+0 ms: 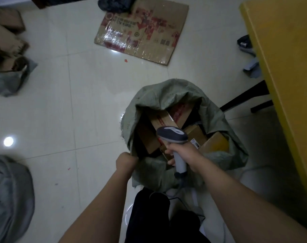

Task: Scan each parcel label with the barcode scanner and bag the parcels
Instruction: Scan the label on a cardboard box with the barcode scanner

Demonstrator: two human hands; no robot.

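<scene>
While the left hand [127, 161] clenches the sack [166, 95] at its near rim, the right hand [183, 152] grips the scanner [172, 135] over bagged parcels [159, 122]; next, presumably, aim at the exposed label [195, 144].

One scanner [172, 135], one green sack [166, 92]

Both forearms reach forward and down — left hand [127, 161] fisted on the sack [166, 92], right hand [182, 154] wrapped round the scanner [172, 135].

Pale tiled floor [79, 106]; flattened cardboard box [142, 30]; open green sack [166, 95]; grey bags [10, 199]
</scene>
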